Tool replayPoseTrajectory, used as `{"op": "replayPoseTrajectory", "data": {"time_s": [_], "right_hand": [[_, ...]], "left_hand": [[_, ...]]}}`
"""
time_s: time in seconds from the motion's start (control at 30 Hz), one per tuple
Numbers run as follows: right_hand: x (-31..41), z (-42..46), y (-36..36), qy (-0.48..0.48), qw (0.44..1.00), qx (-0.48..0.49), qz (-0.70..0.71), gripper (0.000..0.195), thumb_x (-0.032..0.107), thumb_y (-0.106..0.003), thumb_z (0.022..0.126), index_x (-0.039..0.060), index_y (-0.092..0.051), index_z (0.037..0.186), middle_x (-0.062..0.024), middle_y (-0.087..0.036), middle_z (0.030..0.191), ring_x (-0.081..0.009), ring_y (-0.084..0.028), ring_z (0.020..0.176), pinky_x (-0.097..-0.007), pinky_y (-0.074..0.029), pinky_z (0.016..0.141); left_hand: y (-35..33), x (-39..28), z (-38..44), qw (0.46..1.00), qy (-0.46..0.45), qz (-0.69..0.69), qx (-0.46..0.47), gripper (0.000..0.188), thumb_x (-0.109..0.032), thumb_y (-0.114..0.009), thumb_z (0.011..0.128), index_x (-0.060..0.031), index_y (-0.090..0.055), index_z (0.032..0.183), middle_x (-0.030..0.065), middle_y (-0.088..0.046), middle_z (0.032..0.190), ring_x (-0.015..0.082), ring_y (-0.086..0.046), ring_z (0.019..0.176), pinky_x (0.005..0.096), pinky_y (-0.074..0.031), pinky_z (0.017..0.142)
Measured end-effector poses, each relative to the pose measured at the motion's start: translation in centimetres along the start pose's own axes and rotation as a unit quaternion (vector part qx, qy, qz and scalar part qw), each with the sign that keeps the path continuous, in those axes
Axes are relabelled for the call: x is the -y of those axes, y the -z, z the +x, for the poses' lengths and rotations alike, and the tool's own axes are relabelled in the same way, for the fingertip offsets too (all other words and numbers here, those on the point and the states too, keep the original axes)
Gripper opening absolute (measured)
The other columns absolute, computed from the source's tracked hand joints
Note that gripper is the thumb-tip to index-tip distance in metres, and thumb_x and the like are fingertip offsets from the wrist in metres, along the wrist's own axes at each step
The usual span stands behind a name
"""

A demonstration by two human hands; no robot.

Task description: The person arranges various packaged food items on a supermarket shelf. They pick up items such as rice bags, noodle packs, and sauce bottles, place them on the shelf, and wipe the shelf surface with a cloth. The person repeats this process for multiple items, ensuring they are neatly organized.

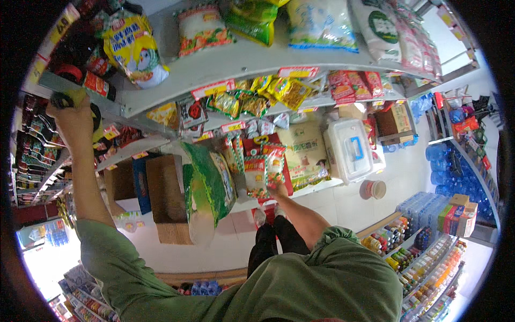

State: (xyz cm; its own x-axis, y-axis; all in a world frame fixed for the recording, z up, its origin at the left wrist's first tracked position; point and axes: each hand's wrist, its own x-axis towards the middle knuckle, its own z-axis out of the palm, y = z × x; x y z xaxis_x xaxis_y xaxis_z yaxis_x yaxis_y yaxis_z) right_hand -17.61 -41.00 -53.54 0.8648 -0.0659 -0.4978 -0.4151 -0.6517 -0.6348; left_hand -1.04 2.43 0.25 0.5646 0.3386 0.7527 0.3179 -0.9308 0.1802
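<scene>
At the far left, my left hand (76, 116) is raised to the shelf front and closed on a yellow-green cloth (80, 96), partly hidden by the fingers. What exactly the cloth touches is blurred. Low down in the middle, my right hand (277, 190) grips the lower edge of red-and-white plastic seasoning packets (256, 177). Similar packets (233, 153) with green-checked edges stand just left of them. Behind is a red bag (287, 177), and to its right a cream rice sack (305, 149) leans upright on the bottom shelf.
A green-and-clear sack (209, 181) and an open cardboard box (167, 193) stand left of the packets. To the right are a lidded clear plastic bin (349, 149) and a small tub (378, 189) on the floor. Metal shelves (249, 68) hold bagged goods overhead.
</scene>
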Motion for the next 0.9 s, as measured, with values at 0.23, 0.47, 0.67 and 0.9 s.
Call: {"op": "replayPoseTrajectory", "data": {"time_s": [0.23,0.47,0.67,0.9], "right_hand": [[2.8,-2.3,2.2,-0.098,0.991,0.083,-0.022,0.055,0.055,-0.064,0.065,0.0044,-0.061,0.087,-0.0187,-0.063,0.084,-0.0331,-0.061,0.082,-0.0454,-0.047,0.071],[6.9,-4.5,2.5,-0.026,0.997,0.013,0.075,0.036,0.035,-0.06,0.078,0.0002,-0.061,0.084,-0.0161,-0.062,0.076,-0.0307,-0.061,0.074,-0.041,-0.046,0.066],[24.8,-7.4,17.3,0.306,0.883,-0.142,0.325,0.011,0.008,-0.055,0.085,-0.0019,-0.058,0.089,-0.0065,-0.06,0.076,-0.0098,-0.054,0.064,-0.0246,-0.044,0.058],[44.8,1.9,30.6,0.447,0.785,-0.386,0.184,0.061,0.023,-0.072,0.074,-0.0064,-0.042,0.118,-0.0201,-0.057,0.108,-0.027,-0.056,0.101,-0.0332,-0.045,0.082]], "left_hand": [[3.6,-2.2,-0.5,0.995,0.102,-0.021,0.006,0.071,-0.024,-0.069,0.07,0.0017,-0.025,0.12,0.0303,-0.053,0.105,0.0437,-0.052,0.1,0.0444,-0.041,0.086],[2.4,-2.9,-0.5,0.991,0.081,-0.101,0.029,0.071,-0.018,-0.067,0.071,0.0008,-0.022,0.122,0.0316,-0.051,0.107,0.0448,-0.052,0.097,0.0462,-0.041,0.084],[1.6,-3.5,-1.2,0.99,0.102,-0.087,0.041,0.071,-0.017,-0.067,0.071,0.0017,-0.022,0.122,0.0302,-0.054,0.1,0.0448,-0.053,0.095,0.0455,-0.041,0.083],[2.3,-3.0,-0.5,0.991,0.116,-0.043,0.05,0.072,-0.017,-0.067,0.071,-0.0007,-0.02,0.122,0.0285,-0.053,0.103,0.0443,-0.053,0.094,0.0482,-0.041,0.082]]}}
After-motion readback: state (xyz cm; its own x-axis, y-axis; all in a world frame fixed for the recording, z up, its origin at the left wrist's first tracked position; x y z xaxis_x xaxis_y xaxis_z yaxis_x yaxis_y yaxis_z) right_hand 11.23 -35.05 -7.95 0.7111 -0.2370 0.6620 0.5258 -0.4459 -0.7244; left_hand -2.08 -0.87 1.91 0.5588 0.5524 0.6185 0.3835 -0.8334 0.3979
